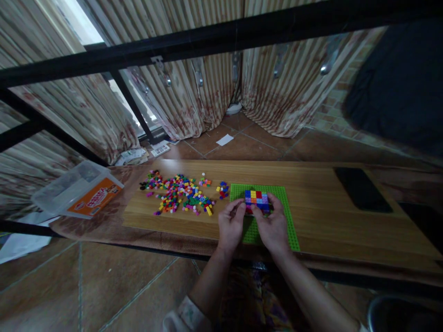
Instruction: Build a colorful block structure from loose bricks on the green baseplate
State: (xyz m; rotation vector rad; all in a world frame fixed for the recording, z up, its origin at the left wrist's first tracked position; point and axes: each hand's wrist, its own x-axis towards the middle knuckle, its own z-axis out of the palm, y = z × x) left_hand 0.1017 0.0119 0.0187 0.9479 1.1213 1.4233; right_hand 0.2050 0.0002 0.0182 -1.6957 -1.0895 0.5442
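Note:
A green baseplate lies on a wooden board. On it stands a block of stacked small bricks in blue, yellow, red and purple. My left hand touches the block's left front edge with curled fingers. My right hand wraps its fingers round the block's right side and front. A heap of loose coloured bricks is spread on the board to the left of the plate.
A clear plastic box with an orange label sits at the board's left end. A dark flat phone lies at the right. Black metal bars cross overhead. Striped curtains and tiled floor lie beyond.

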